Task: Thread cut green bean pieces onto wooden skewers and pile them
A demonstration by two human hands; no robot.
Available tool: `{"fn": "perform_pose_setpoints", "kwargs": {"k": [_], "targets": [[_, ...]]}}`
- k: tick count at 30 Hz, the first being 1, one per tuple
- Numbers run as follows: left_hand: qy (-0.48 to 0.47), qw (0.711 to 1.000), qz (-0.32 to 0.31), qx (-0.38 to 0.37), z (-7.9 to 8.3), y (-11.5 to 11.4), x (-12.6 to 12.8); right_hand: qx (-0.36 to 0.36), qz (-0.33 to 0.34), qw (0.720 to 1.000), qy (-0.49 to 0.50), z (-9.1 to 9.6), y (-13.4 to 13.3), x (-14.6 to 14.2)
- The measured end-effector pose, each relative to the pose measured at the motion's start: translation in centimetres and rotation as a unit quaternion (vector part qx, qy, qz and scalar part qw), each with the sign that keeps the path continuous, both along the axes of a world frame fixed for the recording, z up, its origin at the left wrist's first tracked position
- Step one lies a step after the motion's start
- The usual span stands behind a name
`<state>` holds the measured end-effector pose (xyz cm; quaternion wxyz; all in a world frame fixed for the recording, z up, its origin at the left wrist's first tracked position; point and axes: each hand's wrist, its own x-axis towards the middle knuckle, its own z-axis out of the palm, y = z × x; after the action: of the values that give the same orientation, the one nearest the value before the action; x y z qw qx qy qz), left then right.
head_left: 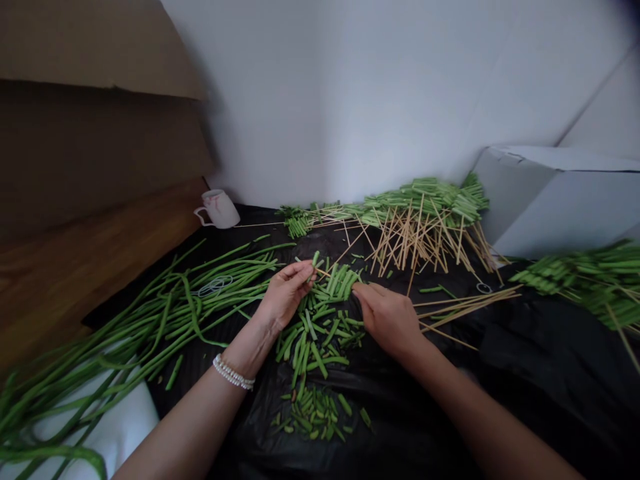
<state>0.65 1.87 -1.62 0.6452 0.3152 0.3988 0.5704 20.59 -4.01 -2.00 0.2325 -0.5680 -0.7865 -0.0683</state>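
Observation:
My left hand (287, 290), with pearl-like bracelets at the wrist, pinches a short cut piece of long bean (315, 258) at the tip of a bamboo skewer (323, 272). Several bean pieces (343, 282) sit side by side on that skewer. My right hand (389, 319) is closed round its other end, which the fingers hide. Below both hands lie loose cut bean pieces (313, 347) and, closer to me, a small heap of short bean ends (316, 413).
Whole long beans (165, 313) stretch across the left. Filled bean skewers (425, 200) are piled at the back, more skewered beans (585, 273) at right. Bare skewers (465, 307) lie beside my right hand. A mug (220, 209), cardboard box (100, 140) and white box (560, 193) stand around the black sheet (400, 427).

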Motion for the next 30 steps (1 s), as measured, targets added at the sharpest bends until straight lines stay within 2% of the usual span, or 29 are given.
{"fn": "perform_pose_setpoints", "kwargs": {"k": [7, 23, 30], "targets": [[-0.008, 0.999, -0.036, -0.027, -0.02, -0.01, -0.08, -0.018, 0.008, 1.000, 0.014, -0.15, -0.01, -0.06], [0.013, 0.996, -0.080, -0.027, -0.35, -0.61, 0.43, -0.065, 0.021, 0.996, 0.058, -0.37, 0.10, -0.22], [0.027, 0.995, -0.092, -0.034, -0.49, -0.69, 0.49, -0.071, 0.007, 0.997, 0.028, -0.11, -0.09, -0.23]]}}
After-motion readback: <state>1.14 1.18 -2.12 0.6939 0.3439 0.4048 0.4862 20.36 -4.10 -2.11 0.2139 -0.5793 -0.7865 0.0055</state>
